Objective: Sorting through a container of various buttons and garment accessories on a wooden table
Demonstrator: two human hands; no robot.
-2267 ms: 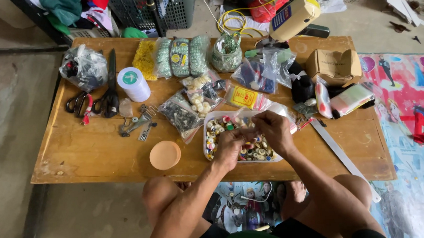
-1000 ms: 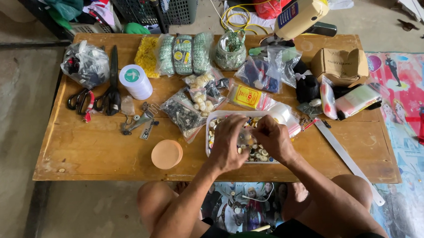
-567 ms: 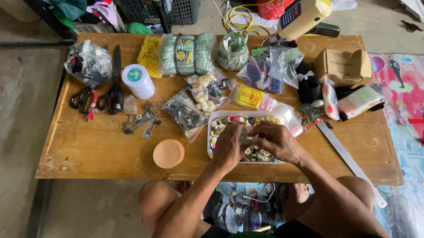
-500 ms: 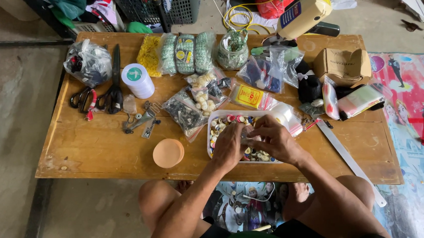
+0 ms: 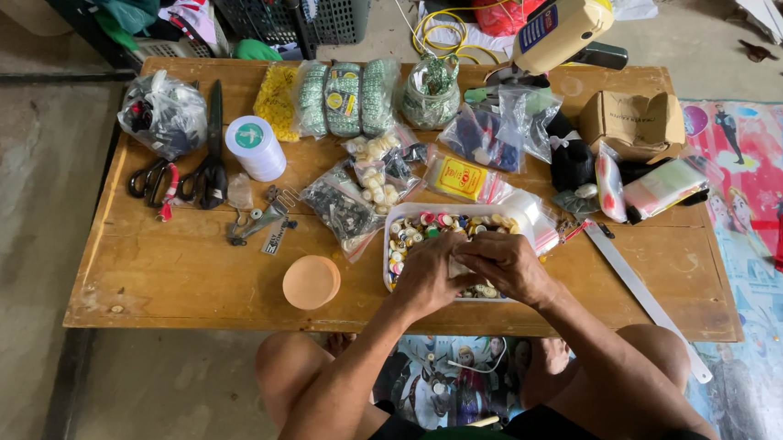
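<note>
Right now both hands meet over the white tray of buttons, which sits at the near edge of the wooden table. The left hand and the right hand pinch narrowly on a small pale piece; what it is cannot be told. Working low over the tray likely catches drops. An orange lid lies just left.

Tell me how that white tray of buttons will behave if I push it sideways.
The tray looks like thin, light plastic, so it should slide easily on the smooth wooden table. It is heaped with loose buttons, so a jerk may spill some.
</note>
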